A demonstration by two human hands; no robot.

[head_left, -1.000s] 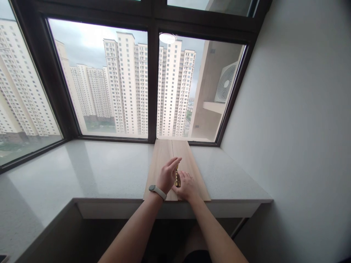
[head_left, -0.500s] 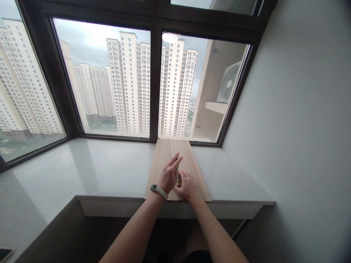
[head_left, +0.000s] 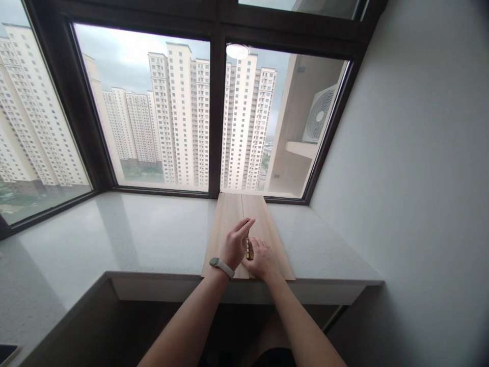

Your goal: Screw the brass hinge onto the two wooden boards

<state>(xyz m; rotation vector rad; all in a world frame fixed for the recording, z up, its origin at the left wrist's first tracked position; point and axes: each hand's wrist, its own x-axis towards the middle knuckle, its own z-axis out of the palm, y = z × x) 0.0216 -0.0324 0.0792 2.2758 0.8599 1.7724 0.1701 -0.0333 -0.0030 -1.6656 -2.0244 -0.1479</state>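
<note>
Over wooden boards [head_left: 226, 224], gold-and-dark object [head_left: 249, 250] between left hand [head_left: 234, 245] and right hand [head_left: 262, 259], close together; cannot tell whether clamped on it.

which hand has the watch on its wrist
The left hand, over the wooden boards: a watch with a pale strap circles its wrist, while the right hand has a bare wrist.

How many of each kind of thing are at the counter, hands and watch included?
Hands: 2
Boards: 2
Gold piece, partly hidden: 1
Watch: 1
Total: 6
</note>
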